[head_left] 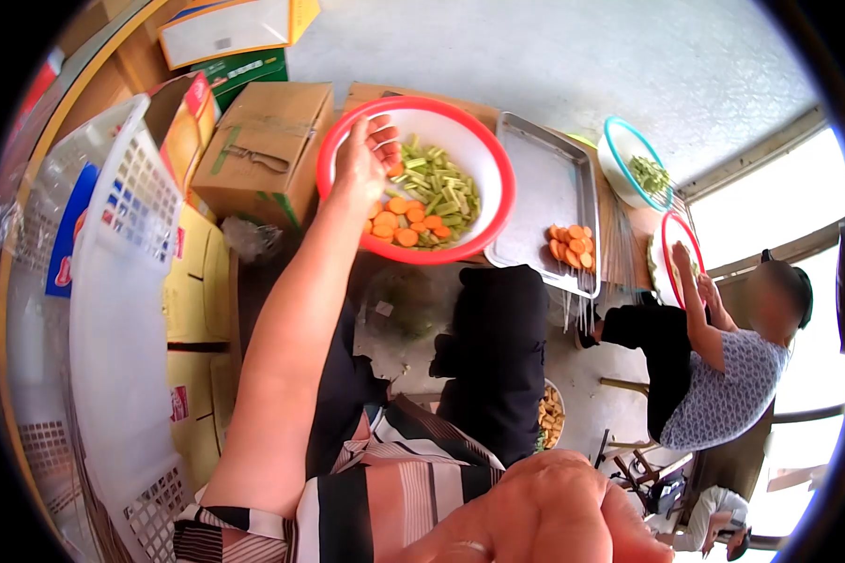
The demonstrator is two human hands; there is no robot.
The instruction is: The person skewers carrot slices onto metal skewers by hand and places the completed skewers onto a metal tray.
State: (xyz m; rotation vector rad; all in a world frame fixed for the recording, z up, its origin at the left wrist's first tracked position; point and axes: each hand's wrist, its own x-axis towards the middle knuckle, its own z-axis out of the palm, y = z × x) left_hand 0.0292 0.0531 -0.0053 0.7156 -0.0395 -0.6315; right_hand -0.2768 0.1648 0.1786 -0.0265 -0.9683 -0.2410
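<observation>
Above the left inner side of a red-rimmed white basin (504,174), my left hand (363,155) is open, fingers loosely curved and apart, with nothing seen in them. Inside the basin lie round carrot slices (406,220) and cut green stalk pieces (441,183). Very near the camera, my right hand (535,511) is closed at chest height. Its knuckles face me, and whatever its fingers hold, if anything, is hidden. To the basin's right, a metal tray (540,178) bears a pile of carrot slices (571,246).
A cardboard box (270,141) with a knife-like item (258,158) on top stands left of the basin. A white plastic crate (117,310) stands further left. At right, a person (723,375) sits over another red-rimmed basin (668,249). A blue-rimmed basin (615,155) holds greens.
</observation>
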